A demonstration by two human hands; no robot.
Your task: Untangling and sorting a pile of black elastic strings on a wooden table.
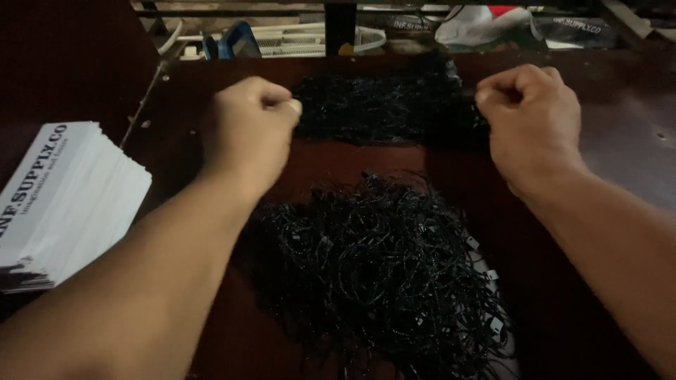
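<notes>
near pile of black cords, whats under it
The pile of black cords lies on the dark red table. A bit of something pale shows under its right edge; the rest beneath is covered.

a stack of white printed cards (67, 200) is seen at the left edge of the dark reddish-brown table (620, 141). beyond the far edge, a blue object (236, 41) is set beside a white slatted piece (303, 41), with a dark upright post (340, 27) just right of them. a crumpled white and red bag (486, 22) is laid further right.
</notes>
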